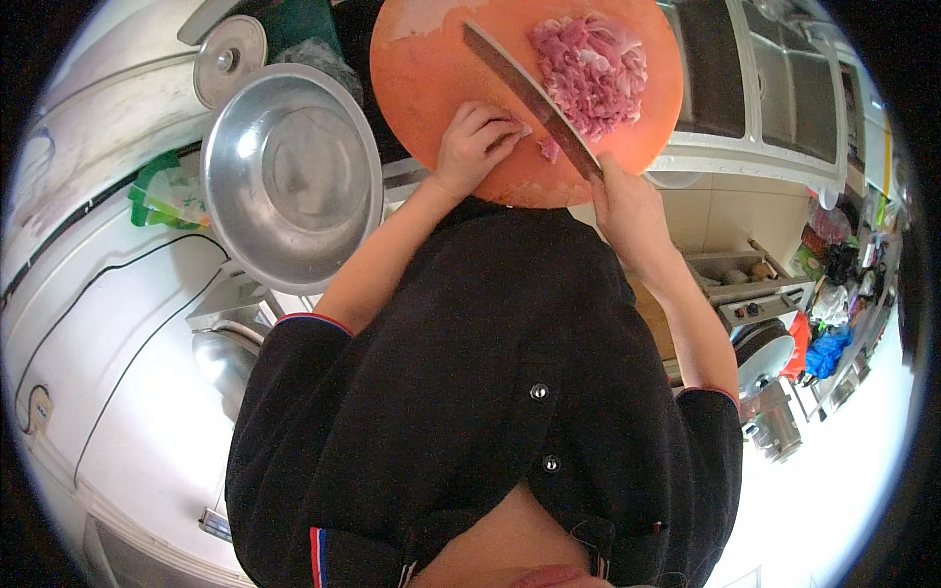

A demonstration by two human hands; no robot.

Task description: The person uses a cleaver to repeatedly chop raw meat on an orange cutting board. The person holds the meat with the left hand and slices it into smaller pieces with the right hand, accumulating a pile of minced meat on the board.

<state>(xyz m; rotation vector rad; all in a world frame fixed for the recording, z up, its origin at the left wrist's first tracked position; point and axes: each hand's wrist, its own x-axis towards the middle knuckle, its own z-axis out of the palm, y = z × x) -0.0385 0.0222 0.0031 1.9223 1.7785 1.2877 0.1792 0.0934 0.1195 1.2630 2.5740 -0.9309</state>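
My right hand (624, 204) grips the handle of a large knife (532, 96), whose long blade slants up and left across a round orange cutting board (421, 83). Left of the blade, my left hand (476, 147) rests low on the board with its fingertips pinched together. A small pale bit shows at those fingertips, probably meat, too small to be sure. To the right of the blade lies a heap of sliced raw pink meat (594, 73). One small loose piece of meat (550, 149) sits beside the lower part of the blade.
A wide metal bowl (365, 211) stands left of the board, with a round metal lid (245, 44) behind it. A sink (789, 83) is at the right. A wooden drawer or crate (730, 265) and bagged goods (828, 348) lie further right.
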